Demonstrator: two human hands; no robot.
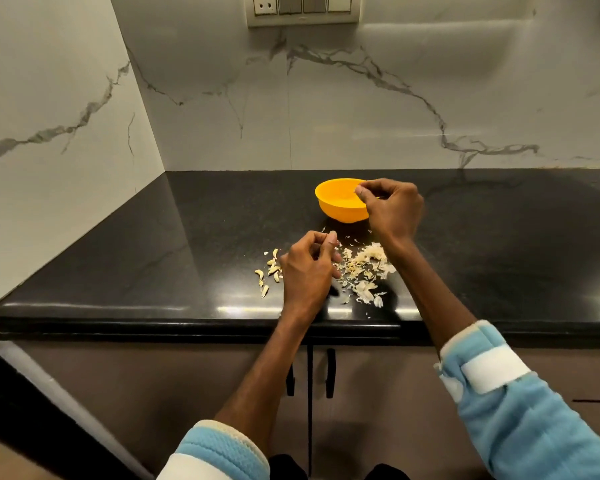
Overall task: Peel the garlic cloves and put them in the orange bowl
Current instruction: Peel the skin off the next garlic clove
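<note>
The orange bowl stands on the black counter, a little behind my hands. My right hand hovers over the bowl's right rim with fingers and thumb curled together; whether a clove sits between the fingertips is hidden. My left hand is just above the counter with fingers curled, and what it holds I cannot make out. Several unpeeled garlic cloves lie left of the left hand. A heap of papery garlic skins lies between my two forearms.
The counter's front edge runs just below the skins. Marble walls close the back and the left corner. A switch plate is on the back wall. Cabinet doors with dark handles are under the counter.
</note>
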